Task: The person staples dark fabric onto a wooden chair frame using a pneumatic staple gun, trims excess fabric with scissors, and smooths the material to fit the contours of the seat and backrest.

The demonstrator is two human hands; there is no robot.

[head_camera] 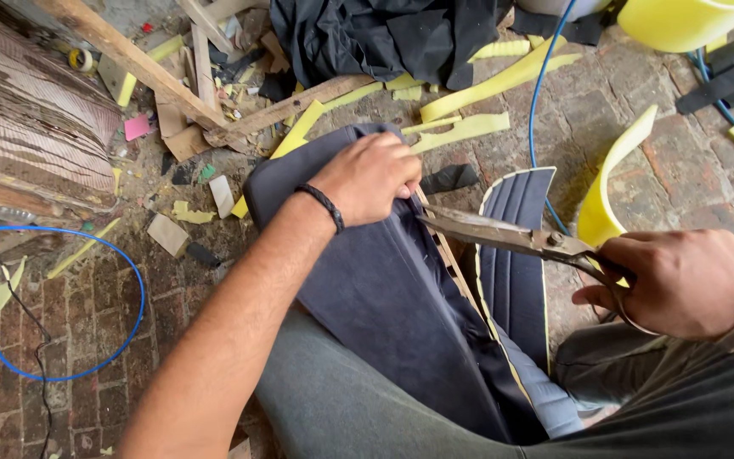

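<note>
My left hand [369, 177] grips the folded edge of a dark navy fabric cover [375, 297] that lies over a padded piece across my lap. A braided black band sits on that wrist. My right hand [681, 280] holds large metal scissors [494, 231] by the handles, blades pointing left toward the fabric edge just below my left fingers. A strip of wood [448, 255] shows between the cover and a stitched navy panel with yellow foam edging [516, 255].
Brick floor [87, 314] littered with yellow foam strips [469, 127], wood offcuts [282, 110] and scraps. Blue hose [133, 280] loops at left and another runs down at upper right. Black cloth heap [384, 38] at top, yellow foam curve [609, 183] beside the panel.
</note>
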